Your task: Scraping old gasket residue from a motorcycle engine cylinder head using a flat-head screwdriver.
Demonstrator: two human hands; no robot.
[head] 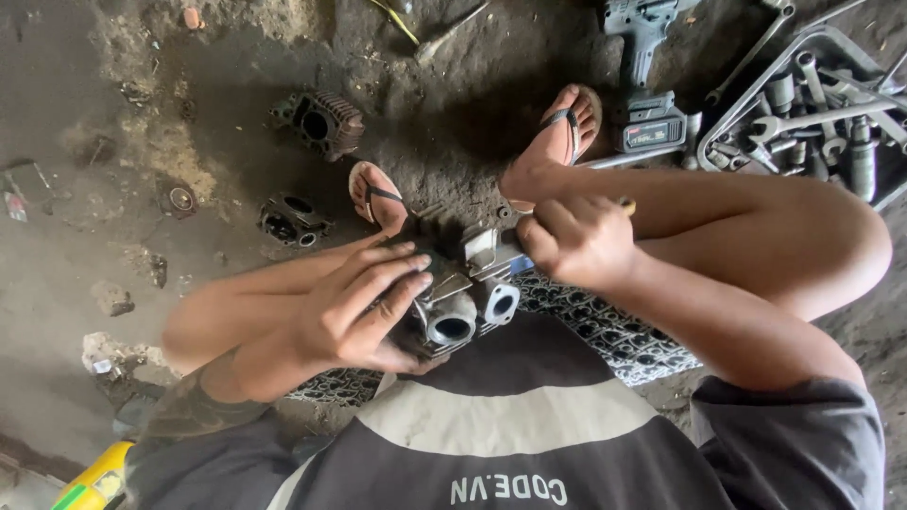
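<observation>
Two hands in view, both the person's own, working low between the knees.

Left hand: fingers spread and curled over the top and near side of one grey metal engine cylinder head, thumb underneath; firm wrap-around hold. Head sits just above the lap, between the two hands. Two round ports counted on its facing side, just beyond the left fingertips.

Right hand: closed in a tight fist round one tool handle; only a yellowish tip shows past the knuckles. The tool's kind cannot be told. The fist is just beside the far end of the cylinder head; contact of tool with head is hidden.

Beyond the fingers, on the dirt floor:
- two feet in flip-flops.
- one finned engine cylinder, past the left fingertips.
- one smaller dark engine casting, nearer, left of the left-hand sandal.
- one cordless impact driver, past the right knuckles.
- one metal tray of wrenches and sockets, further right; count uncertain, many.
- one black mesh mat under the person.
</observation>
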